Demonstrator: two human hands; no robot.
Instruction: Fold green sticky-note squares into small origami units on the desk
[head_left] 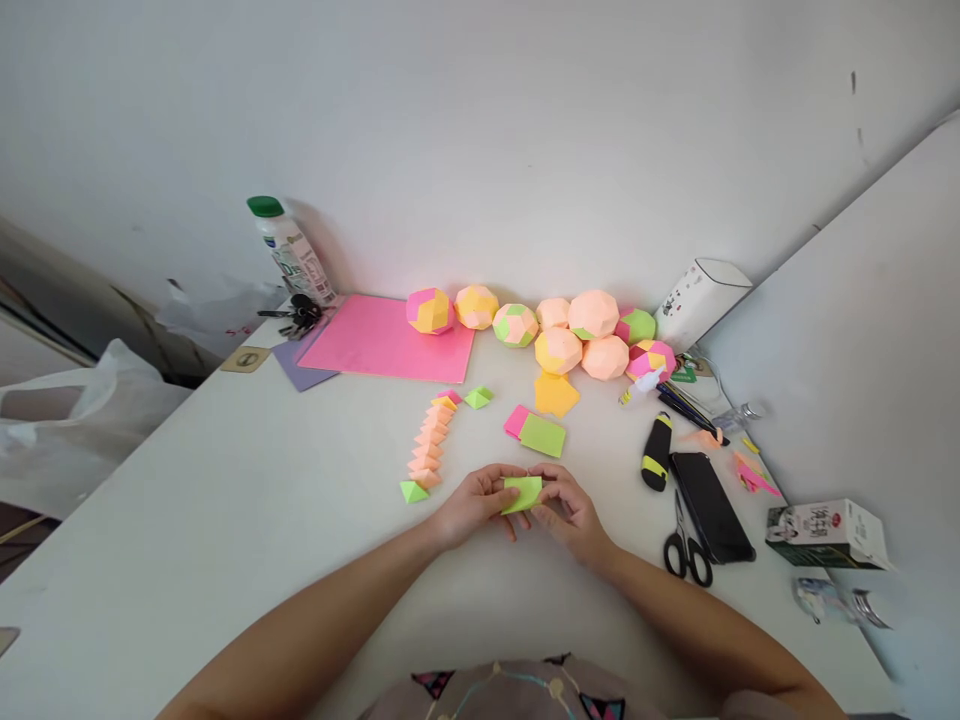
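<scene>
My left hand and my right hand meet over the white table, both pinching a small green paper that is partly folded. Just beyond my hands lie a green square sheet on a pink one and a yellow sheet. To the left runs a row of folded orange paper units, with green folded pieces at its ends.
Several paper balls line the wall beside a large pink sheet. A bottle stands at back left. At right lie scissors, a black phone, a marker and a carton.
</scene>
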